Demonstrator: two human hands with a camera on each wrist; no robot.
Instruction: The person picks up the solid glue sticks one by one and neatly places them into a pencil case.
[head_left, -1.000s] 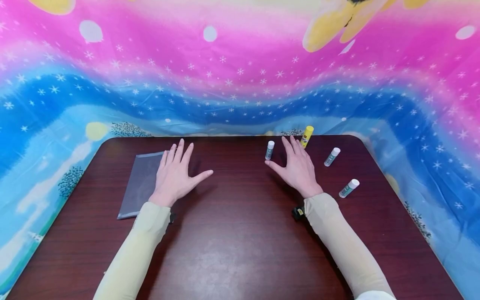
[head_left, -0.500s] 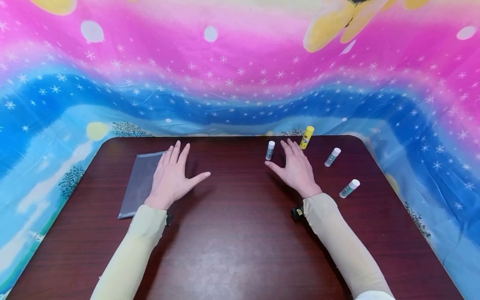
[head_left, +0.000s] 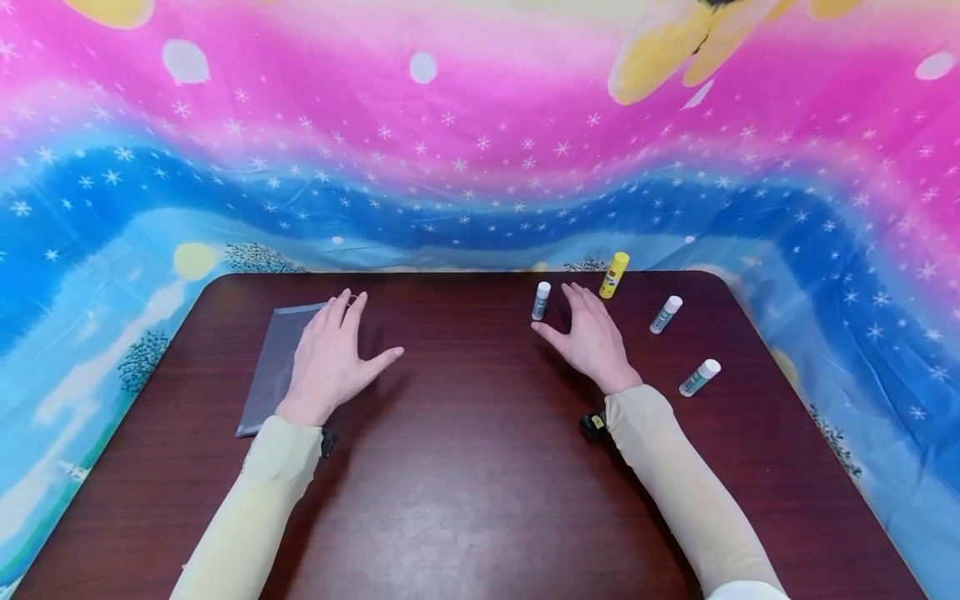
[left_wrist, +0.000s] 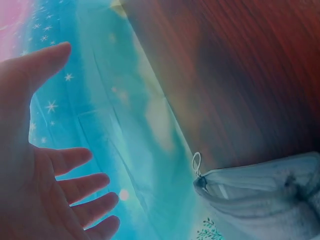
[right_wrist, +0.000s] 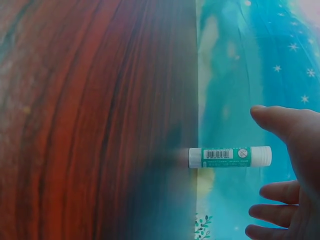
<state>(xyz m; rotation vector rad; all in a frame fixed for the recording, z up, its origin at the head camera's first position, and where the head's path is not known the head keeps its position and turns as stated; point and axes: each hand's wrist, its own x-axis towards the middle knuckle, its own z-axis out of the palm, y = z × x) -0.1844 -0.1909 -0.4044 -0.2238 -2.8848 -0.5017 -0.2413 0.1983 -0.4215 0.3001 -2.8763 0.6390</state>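
My left hand (head_left: 326,358) hovers over the right side of a flat grey pouch (head_left: 270,367) and hides part of it in the head view. Its fingers are spread and hold nothing. In the left wrist view the pouch (left_wrist: 255,200) has a gaping mouth with a small cord loop (left_wrist: 197,162) at its corner. My right hand (head_left: 596,337), fingers extended and thumb apart, is just right of an upright white-capped glue stick (head_left: 540,302). The right wrist view shows that glue stick (right_wrist: 225,157), with a green label, between thumb and fingers but apparently untouched.
A yellow glue stick (head_left: 614,275) stands at the far edge behind my right hand. Two more white-capped glue sticks, one farther back (head_left: 665,315) and one nearer (head_left: 699,378), stand to the right. A patterned curtain (head_left: 450,183) surrounds the dark wooden table (head_left: 465,467).
My left hand has moved left and slightly nearer, over more of the pouch. The right hand's fingers have drawn back a little. The glue sticks and pouch have not moved.
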